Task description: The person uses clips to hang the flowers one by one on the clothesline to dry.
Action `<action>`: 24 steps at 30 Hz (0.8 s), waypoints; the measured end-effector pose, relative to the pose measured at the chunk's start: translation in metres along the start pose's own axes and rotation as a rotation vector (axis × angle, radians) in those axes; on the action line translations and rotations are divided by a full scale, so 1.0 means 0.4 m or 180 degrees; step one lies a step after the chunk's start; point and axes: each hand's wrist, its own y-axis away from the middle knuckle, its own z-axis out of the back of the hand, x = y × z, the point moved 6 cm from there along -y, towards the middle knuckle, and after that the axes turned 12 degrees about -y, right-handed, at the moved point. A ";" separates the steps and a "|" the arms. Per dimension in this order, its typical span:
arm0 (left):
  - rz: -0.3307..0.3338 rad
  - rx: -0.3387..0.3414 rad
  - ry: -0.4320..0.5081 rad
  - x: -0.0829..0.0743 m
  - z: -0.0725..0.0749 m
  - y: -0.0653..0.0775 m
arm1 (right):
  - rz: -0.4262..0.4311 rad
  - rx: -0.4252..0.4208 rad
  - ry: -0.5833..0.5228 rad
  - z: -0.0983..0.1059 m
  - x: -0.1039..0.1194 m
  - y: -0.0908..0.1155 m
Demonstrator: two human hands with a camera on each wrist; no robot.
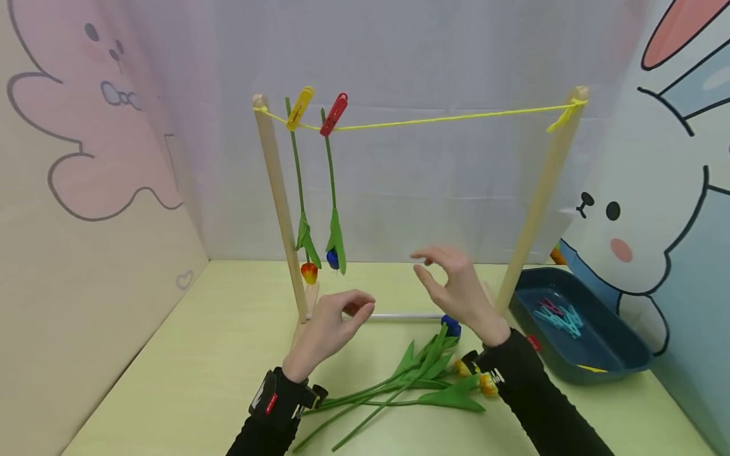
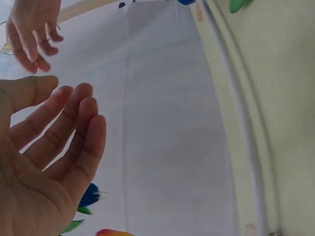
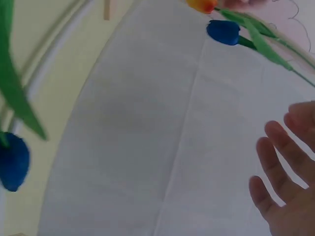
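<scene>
My left hand [image 1: 327,326] hovers over the table with its fingers loosely bent and nothing in them. Further right, my right hand [image 1: 459,285] is raised with thumb and fingers apart, holding nothing. Beneath both lies a bunch of artificial tulips [image 1: 433,361], green-stemmed, with blue and yellow-orange heads. Two more tulips hang head down from a yellow cord [image 1: 422,120]. A yellow clothespin [image 1: 300,109] grips the stem of the red-and-yellow tulip [image 1: 309,273]; a red clothespin [image 1: 334,114] grips that of the blue tulip [image 1: 333,258].
Two wooden posts, left [image 1: 279,202] and right [image 1: 538,202], carry the cord. A pale rod [image 1: 399,316] runs low between them. On the right, a dark blue basin [image 1: 604,335] contains several light-blue and pink clothespins [image 1: 561,318] and something yellow. White cloth [image 1: 433,190] hangs behind.
</scene>
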 end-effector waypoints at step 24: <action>0.0269 0.1708 0.0480 0.138 -0.202 0.121 | -0.1234 0.0063 0.0310 0.086 -0.158 0.284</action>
